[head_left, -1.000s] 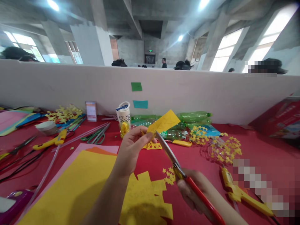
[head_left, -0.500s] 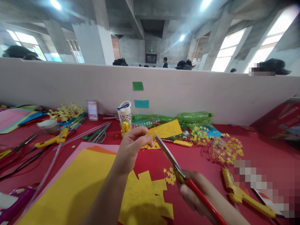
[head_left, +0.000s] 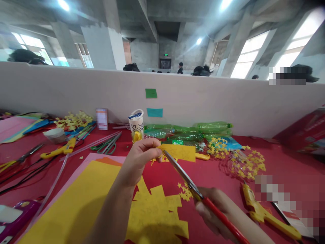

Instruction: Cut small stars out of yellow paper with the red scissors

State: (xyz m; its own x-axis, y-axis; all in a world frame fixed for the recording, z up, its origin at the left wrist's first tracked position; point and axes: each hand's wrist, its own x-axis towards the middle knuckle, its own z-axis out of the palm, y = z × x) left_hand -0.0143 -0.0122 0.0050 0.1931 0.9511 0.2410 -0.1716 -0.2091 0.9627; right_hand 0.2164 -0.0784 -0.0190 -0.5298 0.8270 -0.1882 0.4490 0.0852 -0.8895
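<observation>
My left hand (head_left: 143, 156) pinches the left end of a yellow paper strip (head_left: 181, 152), holding it above the table. In my right hand (head_left: 215, 206) is a pair of scissors (head_left: 188, 179) with red handles. Their blade tips meet the strip's left part, close to my left fingertips; the blades look nearly closed. Below lie several cut yellow paper pieces (head_left: 157, 210), beside a large yellow sheet (head_left: 83, 193). A small pile of yellow paper stars (head_left: 186, 194) rests just left of the scissors. More yellow scraps lie behind the strip, partly hidden.
Green plastic bottles (head_left: 214, 127) line the white partition (head_left: 76, 91). A cup (head_left: 136, 123) stands left of them. Yellow glue guns lie at left (head_left: 59, 149) and right (head_left: 269, 217). Green-handled scissors (head_left: 109, 144), star strings (head_left: 246, 164) and a purple tool (head_left: 20, 217) also lie on the red table.
The yellow strip has tilted downward at its right end and now lies more level. The scissor tips have moved slightly left and lower, nearer my left fingers.
</observation>
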